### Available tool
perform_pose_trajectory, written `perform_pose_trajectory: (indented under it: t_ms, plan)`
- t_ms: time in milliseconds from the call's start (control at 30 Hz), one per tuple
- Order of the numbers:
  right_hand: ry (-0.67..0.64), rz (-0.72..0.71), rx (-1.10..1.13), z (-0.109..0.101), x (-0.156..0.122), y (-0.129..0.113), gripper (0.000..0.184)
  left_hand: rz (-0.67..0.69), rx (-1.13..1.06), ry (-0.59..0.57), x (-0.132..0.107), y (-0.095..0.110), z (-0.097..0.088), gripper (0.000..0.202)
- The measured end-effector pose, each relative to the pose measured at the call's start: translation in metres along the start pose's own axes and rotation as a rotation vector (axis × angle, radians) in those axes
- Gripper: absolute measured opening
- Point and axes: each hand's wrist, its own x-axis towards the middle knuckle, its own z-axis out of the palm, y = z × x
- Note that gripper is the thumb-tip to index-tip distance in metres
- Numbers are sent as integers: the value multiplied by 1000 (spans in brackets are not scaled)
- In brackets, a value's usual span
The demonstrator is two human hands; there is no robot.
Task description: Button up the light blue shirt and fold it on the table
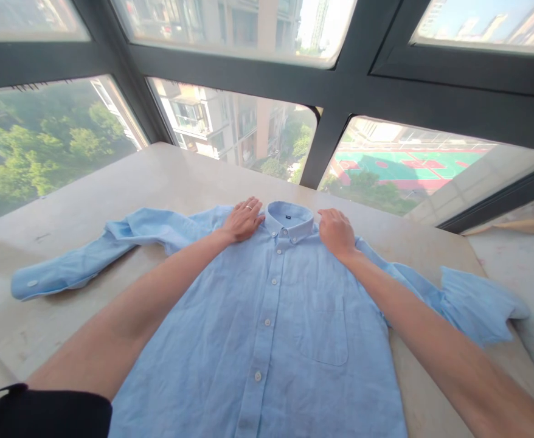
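Observation:
A light blue button-up shirt (pixel 267 316) lies face up and buttoned on a pale stone sill (pixel 157 182), collar pointing away from me. My left hand (pixel 243 219) rests flat on the shirt's left shoulder beside the collar (pixel 289 220), fingers stretched out, a ring on one finger. On the opposite shoulder, just right of the collar, my right hand (pixel 336 232) lies palm down with its fingers curled over the cloth. One sleeve (pixel 79 261) stretches out to the left; the other sleeve (pixel 477 301) is bunched at the right.
Large dark-framed windows (pixel 331 79) rise right behind the sill, with buildings, trees and a sports court far below. The sill's right end (pixel 522 255) meets another marbled surface. Bare stone shows to the left of the shirt.

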Motion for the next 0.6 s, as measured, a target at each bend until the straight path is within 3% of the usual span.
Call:
perform_pose_trajectory:
  t_ms: [100,300,500,600]
  plan:
    - [-33,-2,39,16,-6,-8,37,-112,-50,-113,4,3,11,64]
    - [-126,46,0,36,-11,9,40,-119,-73,-191,9,-5,12,71]
    - [-149,52,-35,37,-12,14,43,-117,-78,-51,4,-12,16,66]
    - [-78,61,-40,38,-14,13,42,-66,-35,71,-2,-16,14,57]
